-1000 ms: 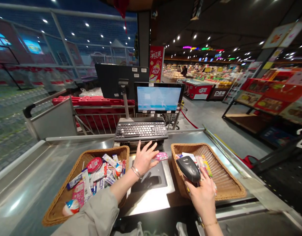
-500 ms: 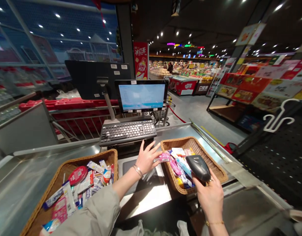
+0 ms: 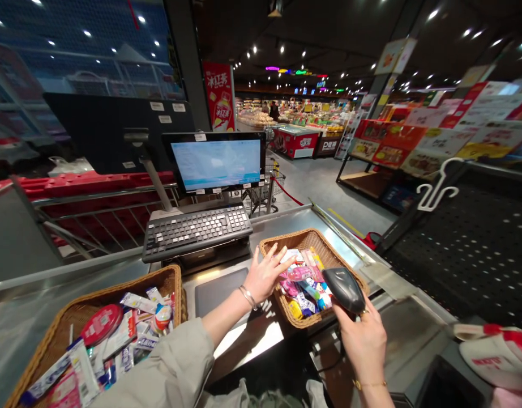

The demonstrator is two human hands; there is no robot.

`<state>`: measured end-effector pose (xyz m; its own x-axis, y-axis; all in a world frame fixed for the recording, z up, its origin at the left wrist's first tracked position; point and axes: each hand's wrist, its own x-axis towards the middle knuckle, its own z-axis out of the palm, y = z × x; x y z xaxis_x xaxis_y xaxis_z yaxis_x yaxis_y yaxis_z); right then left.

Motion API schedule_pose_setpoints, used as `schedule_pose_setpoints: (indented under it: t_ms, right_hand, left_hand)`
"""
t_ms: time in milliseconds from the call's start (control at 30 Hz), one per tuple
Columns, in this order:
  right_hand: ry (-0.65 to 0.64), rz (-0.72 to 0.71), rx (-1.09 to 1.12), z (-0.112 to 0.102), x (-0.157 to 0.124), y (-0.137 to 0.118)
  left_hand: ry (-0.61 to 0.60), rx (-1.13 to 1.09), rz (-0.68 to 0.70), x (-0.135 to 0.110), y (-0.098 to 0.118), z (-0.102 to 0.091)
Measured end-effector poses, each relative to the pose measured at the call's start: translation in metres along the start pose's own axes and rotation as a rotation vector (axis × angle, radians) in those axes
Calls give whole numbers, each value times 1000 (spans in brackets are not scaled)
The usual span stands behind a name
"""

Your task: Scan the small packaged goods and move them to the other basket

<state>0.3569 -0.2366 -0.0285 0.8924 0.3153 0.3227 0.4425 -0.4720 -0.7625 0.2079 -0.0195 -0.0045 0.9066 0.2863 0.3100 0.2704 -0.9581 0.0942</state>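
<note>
My left hand (image 3: 265,276) is stretched over the near left rim of the right wicker basket (image 3: 273,245), its fingers extended and apart. Just beyond the fingertips, a pink packet (image 3: 302,274) lies on top of the small packaged goods there; whether a finger still touches it is hard to see. My right hand (image 3: 360,334) is wrapped around a black handheld barcode scanner (image 3: 345,290), whose head hangs over the basket's near right side. To the left, another wicker basket (image 3: 181,294) holds several small packages and a round red container (image 3: 101,324).
Behind the counter (image 3: 282,222) stand a black keyboard (image 3: 197,229) and a lit monitor (image 3: 218,163). A dark flat pad (image 3: 218,292) lies between the baskets. At right are a black perforated panel (image 3: 469,243) with a white hook and a red-and-white item (image 3: 494,354).
My left hand has moved over the right basket's rim, and the pink packet from its fingertips now lies among the goods. The view has turned right. My right hand keeps the scanner.
</note>
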Motion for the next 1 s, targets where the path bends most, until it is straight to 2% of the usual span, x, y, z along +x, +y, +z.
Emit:
schedule_pose_setpoints:
  t_ms: [133,300,667,833,1000]
  right_hand:
    - [-15,17,5,1,0,-6]
    - [-89,-38,42,10,-1,-24]
    - [-277,-185,165,52,-23,-76]
    - [-433,-255,201,76,-38,-90]
    - [-551,-352,216,98,-56,-102]
  left_hand:
    - [21,-14,-45,-6,-5,-7]
    - [56,-1,-136,-32,-19,-20]
    - [54,10,-386,-111,-37,-48]
    - [94,10,-466,-148,-44,-53]
    - [78,19,-584,-182,-48,-57]
